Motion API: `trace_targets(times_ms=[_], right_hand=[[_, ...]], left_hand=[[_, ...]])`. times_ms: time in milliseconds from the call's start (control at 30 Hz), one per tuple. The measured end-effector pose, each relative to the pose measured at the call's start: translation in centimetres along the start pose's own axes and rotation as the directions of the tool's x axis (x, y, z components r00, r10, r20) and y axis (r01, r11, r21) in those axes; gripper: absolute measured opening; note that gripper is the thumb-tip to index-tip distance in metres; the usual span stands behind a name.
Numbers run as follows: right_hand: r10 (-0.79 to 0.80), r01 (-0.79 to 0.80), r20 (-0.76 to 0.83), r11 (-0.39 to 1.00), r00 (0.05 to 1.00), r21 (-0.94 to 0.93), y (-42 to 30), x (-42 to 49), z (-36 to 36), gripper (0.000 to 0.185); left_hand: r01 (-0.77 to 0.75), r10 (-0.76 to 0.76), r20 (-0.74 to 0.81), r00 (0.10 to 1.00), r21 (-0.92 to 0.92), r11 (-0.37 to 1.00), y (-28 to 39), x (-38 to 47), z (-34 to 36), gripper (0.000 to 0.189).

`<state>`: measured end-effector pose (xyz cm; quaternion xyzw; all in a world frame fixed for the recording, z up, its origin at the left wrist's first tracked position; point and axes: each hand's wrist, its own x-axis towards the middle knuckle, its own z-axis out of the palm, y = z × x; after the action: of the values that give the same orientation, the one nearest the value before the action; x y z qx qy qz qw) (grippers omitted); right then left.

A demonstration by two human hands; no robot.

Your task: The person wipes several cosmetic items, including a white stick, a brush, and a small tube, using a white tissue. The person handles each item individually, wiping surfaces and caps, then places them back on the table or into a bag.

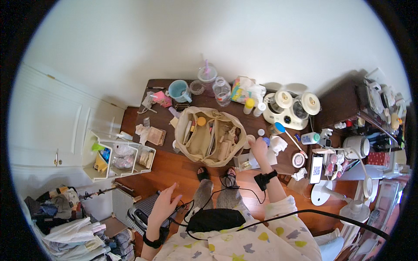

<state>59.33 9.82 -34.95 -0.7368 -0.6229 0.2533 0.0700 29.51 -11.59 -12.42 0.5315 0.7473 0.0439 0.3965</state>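
Observation:
My left hand (pixel 164 204) hangs in the air above the floor with its fingers apart and nothing in it. At the table's near edge, my right hand (pixel 260 150) reaches down among small items. Its fingertips meet a round whitish container (pixel 249 142) and a purple-blue cap (pixel 266 141); whether they grip either is hidden. Left of that hand stands a beige fabric organizer bag (pixel 180 137), its compartments holding pens, tubes and an orange-capped item (pixel 201 121). A small white cap (pixel 261 132) lies just beyond my right hand, and crumpled tissue (pixel 278 145) is to its right.
A cream double-pot appliance (pixel 285 119), a clear bottle (pixel 222 92), a blue mug (pixel 179 91) and a tissue pack (pixel 243 91) line the table's back. White stacked bins (pixel 94 163) stand left. A phone (pixel 316 169) and white fan (pixel 356 146) are right. A black cable (pixel 307 211) crosses my lap.

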Motion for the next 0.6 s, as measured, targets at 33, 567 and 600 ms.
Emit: trace_targets(times_ms=[33,567,600], right_hand=[[0.033,-0.034,-0.034,0.999,0.999,-0.027,-0.6,-0.6,-0.7,0.04],[-0.557,0.53,0.165,0.829,0.814,0.179,-21.1,-10.3,2.3,0.039],[-0.548,0.527,0.146,0.835,0.824,0.161,-22.6,-9.9,3.6,0.038]], left_hand=[[-0.006,0.006,-0.012,1.0,-0.008,1.0,-0.4,-0.2,-0.1,0.05],[-0.075,0.075,-0.033,0.997,0.007,0.997,-12.2,10.5,-5.0,0.051],[-0.127,0.128,-0.043,0.991,0.04,0.991,-12.9,11.8,-5.5,0.051]])
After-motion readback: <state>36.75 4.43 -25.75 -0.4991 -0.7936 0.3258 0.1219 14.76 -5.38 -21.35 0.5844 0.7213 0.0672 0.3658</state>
